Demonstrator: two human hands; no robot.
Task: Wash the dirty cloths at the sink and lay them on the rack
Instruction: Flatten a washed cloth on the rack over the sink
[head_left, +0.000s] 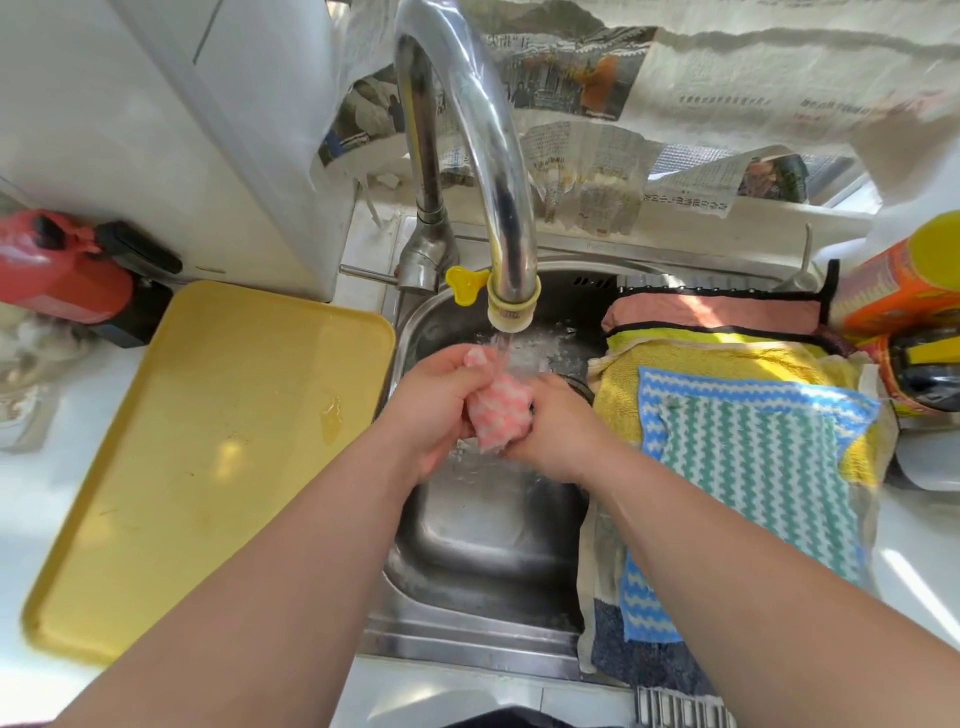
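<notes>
Both forearms are reaching over the steel sink (483, 551). The left hand (436, 410) and right hand (558, 431) are each curling tightly round a bunched pink-and-white checked cloth (498, 410), holding it between them above the basin. At three o'clock from the hands, a green zigzag cloth (753, 467) is lying over a blue zigzag cloth (753, 395) and a yellow towel (618, 400). At nine o'clock a yellow tray (208, 441) is sitting. At twelve o'clock the faucet (483, 135) is running water onto the checked cloth.
</notes>
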